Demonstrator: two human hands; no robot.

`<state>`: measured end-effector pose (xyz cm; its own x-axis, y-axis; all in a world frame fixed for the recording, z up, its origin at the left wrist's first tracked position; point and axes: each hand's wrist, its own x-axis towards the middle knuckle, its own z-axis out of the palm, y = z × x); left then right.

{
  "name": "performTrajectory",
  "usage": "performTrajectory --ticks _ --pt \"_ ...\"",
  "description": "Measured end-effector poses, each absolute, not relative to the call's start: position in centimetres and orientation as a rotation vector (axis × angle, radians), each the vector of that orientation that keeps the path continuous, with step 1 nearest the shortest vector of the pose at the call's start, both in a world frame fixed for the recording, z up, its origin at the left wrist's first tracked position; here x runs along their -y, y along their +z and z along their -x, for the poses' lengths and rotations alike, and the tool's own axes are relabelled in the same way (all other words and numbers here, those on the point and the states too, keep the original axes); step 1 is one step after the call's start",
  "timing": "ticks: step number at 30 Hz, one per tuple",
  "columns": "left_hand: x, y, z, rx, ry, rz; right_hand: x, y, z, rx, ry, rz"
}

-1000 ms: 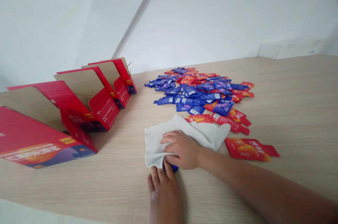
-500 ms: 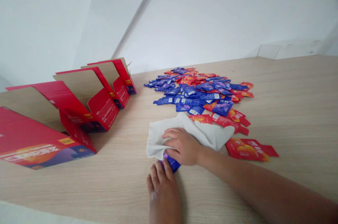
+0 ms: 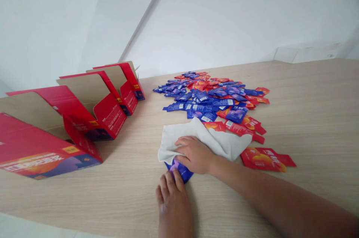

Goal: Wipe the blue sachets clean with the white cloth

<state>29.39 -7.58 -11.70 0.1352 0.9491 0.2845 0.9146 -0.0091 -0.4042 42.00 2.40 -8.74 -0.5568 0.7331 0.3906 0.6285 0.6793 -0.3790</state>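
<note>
Blue and glossy, the packet (image 3: pixel 186 174) looks light, thin, bendy, perhaps slippery. In the head view it lies at the near edge of the cloth (image 3: pixel 210 139), partly covered; its flat rim seems the safest hold. The left hand (image 3: pixel 173 195) rests fingertips on the packet; the right hand (image 3: pixel 195 155) lies over the soft, limp cloth. Whether either pinches, I cannot tell.

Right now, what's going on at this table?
A person's left hand rests on a blue packet, and the right hand lies on a pale cloth that partly covers the packet. A mixed pile of red and blue packets lies beyond the cloth, and one red packet lies to its right. Three open red boxes stand at the left of the table.
</note>
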Motion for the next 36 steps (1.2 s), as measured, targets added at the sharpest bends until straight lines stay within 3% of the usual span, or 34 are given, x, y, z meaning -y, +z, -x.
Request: performTrajectory --ticks 7,17,26,32,36 --pt "7.7 -11.6 -29.4 1.84 0.12 1.963 -2.1 -8.7 -42.0 2.506 0.326 0.793" --pt "7.5 -11.9 -29.4 1.816 0.112 1.943 -2.6 -8.7 -42.0 2.408 0.285 1.046" --pt "7.4 -11.2 -29.4 1.873 0.136 1.997 -2.0 -8.6 -42.0 2.507 0.266 0.752" --pt "7.5 -10.9 -29.6 1.897 0.148 1.995 -2.3 -8.6 -41.8 2.411 0.264 1.052" --pt "7.5 -10.7 -29.6 1.886 0.158 2.001 -2.3 -8.5 -42.2 2.374 0.273 1.027"
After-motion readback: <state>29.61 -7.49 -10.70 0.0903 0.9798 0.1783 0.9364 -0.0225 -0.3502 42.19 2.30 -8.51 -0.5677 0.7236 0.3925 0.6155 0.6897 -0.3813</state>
